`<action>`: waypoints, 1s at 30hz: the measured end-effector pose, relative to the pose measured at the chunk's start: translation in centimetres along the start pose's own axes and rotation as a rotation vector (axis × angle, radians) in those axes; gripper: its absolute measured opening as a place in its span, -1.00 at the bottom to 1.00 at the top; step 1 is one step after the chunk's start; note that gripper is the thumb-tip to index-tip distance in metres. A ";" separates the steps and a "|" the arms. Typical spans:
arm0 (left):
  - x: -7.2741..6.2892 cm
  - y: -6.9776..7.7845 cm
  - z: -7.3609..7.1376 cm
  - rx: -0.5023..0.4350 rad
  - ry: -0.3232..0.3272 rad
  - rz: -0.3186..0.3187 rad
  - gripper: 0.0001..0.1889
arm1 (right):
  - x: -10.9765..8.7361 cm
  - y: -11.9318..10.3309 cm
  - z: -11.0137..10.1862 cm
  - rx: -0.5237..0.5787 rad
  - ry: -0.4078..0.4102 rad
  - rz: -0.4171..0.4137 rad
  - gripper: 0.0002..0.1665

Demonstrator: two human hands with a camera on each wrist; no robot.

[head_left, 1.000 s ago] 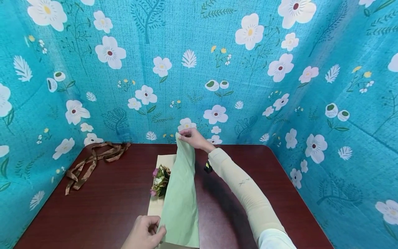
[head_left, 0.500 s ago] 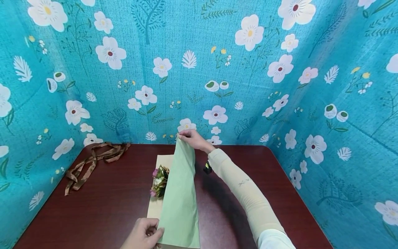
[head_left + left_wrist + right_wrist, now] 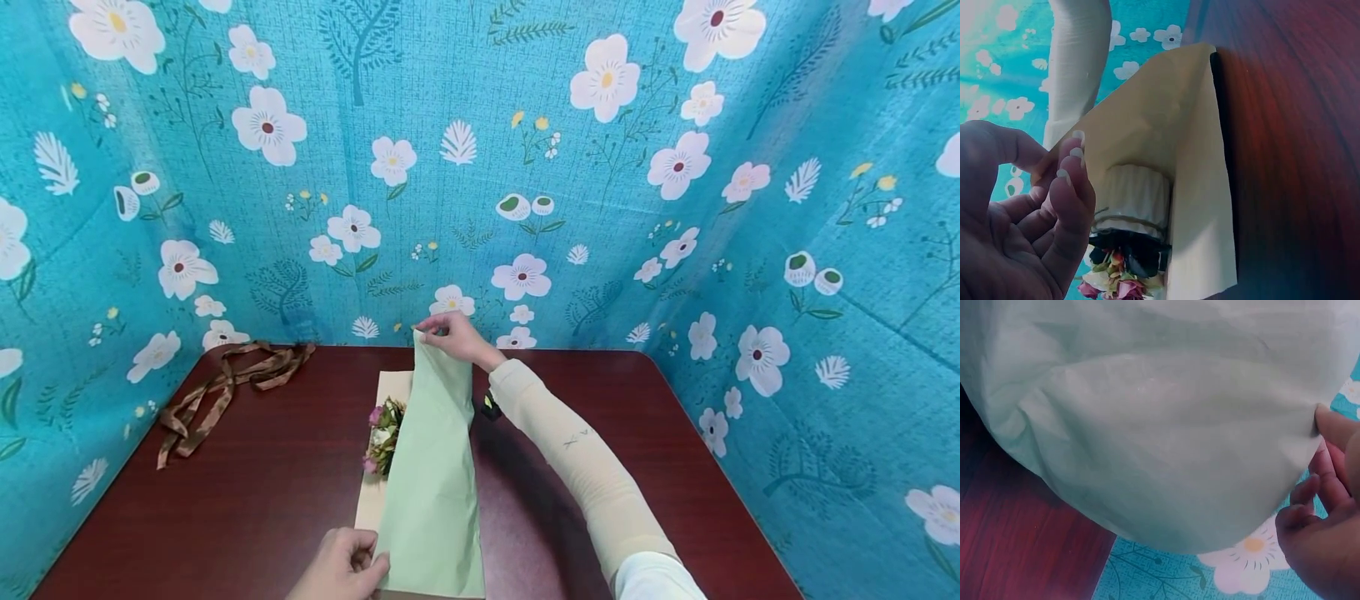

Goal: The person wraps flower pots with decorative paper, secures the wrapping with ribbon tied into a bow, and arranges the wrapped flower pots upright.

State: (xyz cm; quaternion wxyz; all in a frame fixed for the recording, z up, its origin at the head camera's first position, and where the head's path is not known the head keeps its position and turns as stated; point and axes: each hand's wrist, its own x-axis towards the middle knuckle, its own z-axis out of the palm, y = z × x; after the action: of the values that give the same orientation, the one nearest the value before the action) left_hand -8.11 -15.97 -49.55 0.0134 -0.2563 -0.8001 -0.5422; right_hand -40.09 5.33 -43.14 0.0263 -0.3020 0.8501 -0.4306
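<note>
A sheet of wrapping paper, pale green outside and beige inside, is folded over from the right. My left hand pinches its near corner between thumb and fingers. At the far end my right hand pinches the other corner, raised above the table. Under the fold lies a small bunch of artificial-looking flowers, pink and cream with green leaves, partly covered. In the left wrist view, a white pleated pot with a cord around it shows at the flowers' base, inside the paper. Green paper fills most of the right wrist view.
A brown ribbon lies loosely looped at the back left of the dark red table. A blue floral curtain hangs around the table's back and sides. Next to my right forearm is a small black thing.
Both hands have drawn the paper's raised edge slightly left, so the fold covers more of the flowers. My left hand has also lowered a little. The ribbon has stayed in place.
</note>
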 end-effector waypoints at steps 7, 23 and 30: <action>-0.2 -0.6 0.1 0.020 -0.012 -0.047 -0.56 | -0.1 -0.7 0.9 -0.075 -0.001 0.011 -0.72; -0.2 -0.8 -0.1 0.138 -0.084 -0.255 -0.57 | -0.1 -0.3 1.6 -0.119 -0.028 -0.010 -0.78; 0.0 -0.7 -0.2 0.133 -0.117 -0.313 -0.55 | -0.1 -0.3 1.7 -0.146 -0.140 -0.034 -0.68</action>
State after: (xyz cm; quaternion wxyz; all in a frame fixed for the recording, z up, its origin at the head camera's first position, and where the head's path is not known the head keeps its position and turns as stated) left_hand -8.49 -16.36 -50.00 -0.1008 -0.1581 -0.8638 -0.4677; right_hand -39.32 3.99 -43.99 0.0561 -0.3470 0.8699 -0.3459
